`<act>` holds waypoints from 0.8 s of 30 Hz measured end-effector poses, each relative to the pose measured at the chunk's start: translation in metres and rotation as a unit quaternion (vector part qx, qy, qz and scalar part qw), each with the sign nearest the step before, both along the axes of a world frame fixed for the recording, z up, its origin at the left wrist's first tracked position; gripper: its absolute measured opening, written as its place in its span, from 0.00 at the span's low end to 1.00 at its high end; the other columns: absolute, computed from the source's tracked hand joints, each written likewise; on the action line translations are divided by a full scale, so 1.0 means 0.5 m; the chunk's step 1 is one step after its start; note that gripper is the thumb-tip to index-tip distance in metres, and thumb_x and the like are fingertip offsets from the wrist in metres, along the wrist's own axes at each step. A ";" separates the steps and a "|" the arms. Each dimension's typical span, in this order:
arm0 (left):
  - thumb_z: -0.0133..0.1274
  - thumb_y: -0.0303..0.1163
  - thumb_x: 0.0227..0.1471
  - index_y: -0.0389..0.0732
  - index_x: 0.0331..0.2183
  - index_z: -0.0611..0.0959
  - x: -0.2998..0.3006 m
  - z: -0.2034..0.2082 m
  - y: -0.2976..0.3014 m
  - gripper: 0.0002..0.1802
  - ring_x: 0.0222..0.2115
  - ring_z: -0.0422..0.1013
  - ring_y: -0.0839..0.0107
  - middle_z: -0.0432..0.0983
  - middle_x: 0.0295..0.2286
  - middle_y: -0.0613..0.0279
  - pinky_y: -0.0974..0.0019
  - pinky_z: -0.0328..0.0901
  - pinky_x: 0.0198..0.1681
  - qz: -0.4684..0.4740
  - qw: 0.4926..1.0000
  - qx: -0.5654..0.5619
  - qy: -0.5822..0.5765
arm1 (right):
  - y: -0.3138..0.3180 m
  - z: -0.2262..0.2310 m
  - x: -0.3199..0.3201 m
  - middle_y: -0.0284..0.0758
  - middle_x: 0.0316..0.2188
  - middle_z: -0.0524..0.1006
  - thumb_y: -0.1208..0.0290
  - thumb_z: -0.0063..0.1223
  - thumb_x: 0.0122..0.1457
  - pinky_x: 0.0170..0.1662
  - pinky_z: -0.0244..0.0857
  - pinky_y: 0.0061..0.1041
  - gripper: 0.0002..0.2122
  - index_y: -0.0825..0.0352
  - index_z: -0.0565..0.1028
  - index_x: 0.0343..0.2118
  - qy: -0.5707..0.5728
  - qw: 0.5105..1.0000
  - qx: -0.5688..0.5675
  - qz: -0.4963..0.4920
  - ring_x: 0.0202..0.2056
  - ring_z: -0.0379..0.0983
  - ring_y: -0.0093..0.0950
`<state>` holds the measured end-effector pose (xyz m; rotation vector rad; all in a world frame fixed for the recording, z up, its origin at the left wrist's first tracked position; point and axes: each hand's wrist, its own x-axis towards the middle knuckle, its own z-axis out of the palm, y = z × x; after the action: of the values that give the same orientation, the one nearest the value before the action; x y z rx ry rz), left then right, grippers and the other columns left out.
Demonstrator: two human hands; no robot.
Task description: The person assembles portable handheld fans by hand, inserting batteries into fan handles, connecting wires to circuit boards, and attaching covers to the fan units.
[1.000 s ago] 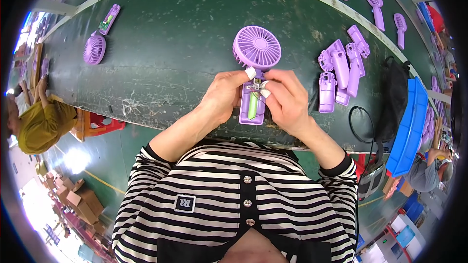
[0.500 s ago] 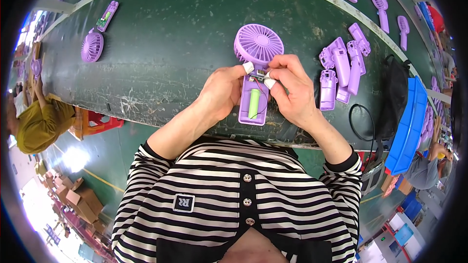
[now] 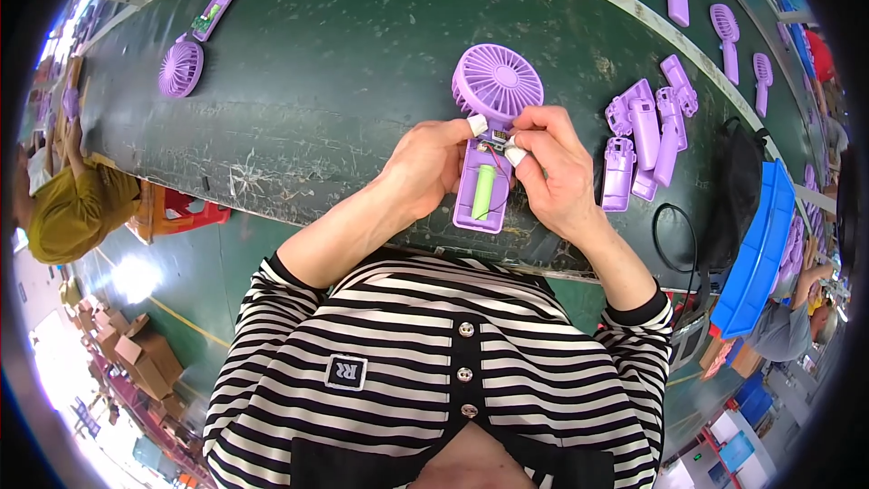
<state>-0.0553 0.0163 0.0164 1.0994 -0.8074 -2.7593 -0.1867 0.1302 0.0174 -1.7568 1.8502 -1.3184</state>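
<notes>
A purple handheld fan (image 3: 498, 81) lies on the bench with its handle opened toward me. Inside the handle sits a green battery cell (image 3: 484, 192) with thin red and black wires. Above the cell, near the fan's neck, is a small circuit board (image 3: 495, 138). My left hand (image 3: 424, 163) holds the handle's left side, its white-covered thumb tip pressing beside the board. My right hand (image 3: 557, 172) is closed at the board's right edge, white-covered fingertips pinched there. What lies between those fingertips is too small to make out.
Several purple handle shells (image 3: 644, 131) lie in a pile to the right. A black cable (image 3: 665, 240), a black bag (image 3: 731, 190) and a blue tray (image 3: 753, 254) are farther right. At the far left lies another opened fan (image 3: 181, 68). Finished-looking fans (image 3: 726, 36) stand beyond the white strip.
The whole view has shifted slightly, so the bench things appear a little to the right. Both hands stay on the fan, with the fingers nearly unchanged.
</notes>
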 end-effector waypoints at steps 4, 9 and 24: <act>0.39 0.33 0.54 0.29 0.40 0.71 0.000 -0.003 0.000 0.17 0.35 0.71 0.65 0.72 0.35 0.53 0.62 0.67 0.40 0.003 1.000 0.004 -0.005 | -0.001 -0.002 0.000 0.39 0.33 0.68 0.85 0.49 0.45 0.32 0.64 0.23 0.05 0.75 0.69 0.28 0.007 1.000 -0.002 -0.001 0.31 0.68 0.31; 0.40 0.33 0.54 0.29 0.39 0.72 -0.002 -0.005 0.001 0.16 0.34 0.71 0.66 0.72 0.35 0.53 0.62 0.67 0.39 0.008 1.000 0.010 -0.001 | 0.000 -0.005 -0.001 0.40 0.32 0.68 0.85 0.49 0.44 0.32 0.64 0.24 0.06 0.75 0.69 0.28 0.039 0.999 -0.008 0.005 0.31 0.68 0.33; 0.44 0.35 0.52 0.32 0.37 0.73 0.004 0.004 -0.002 0.16 0.32 0.71 0.69 0.73 0.31 0.58 0.62 0.67 0.38 -0.035 0.999 -0.003 -0.014 | 0.001 0.011 -0.002 0.40 0.34 0.68 0.84 0.49 0.35 0.33 0.65 0.30 0.10 0.76 0.69 0.27 0.201 0.977 0.021 0.071 0.33 0.67 0.36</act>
<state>-0.0531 0.0153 0.0186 1.1319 -0.8744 -2.8023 -0.1875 0.1307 0.0231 -2.2134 1.8829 -0.9134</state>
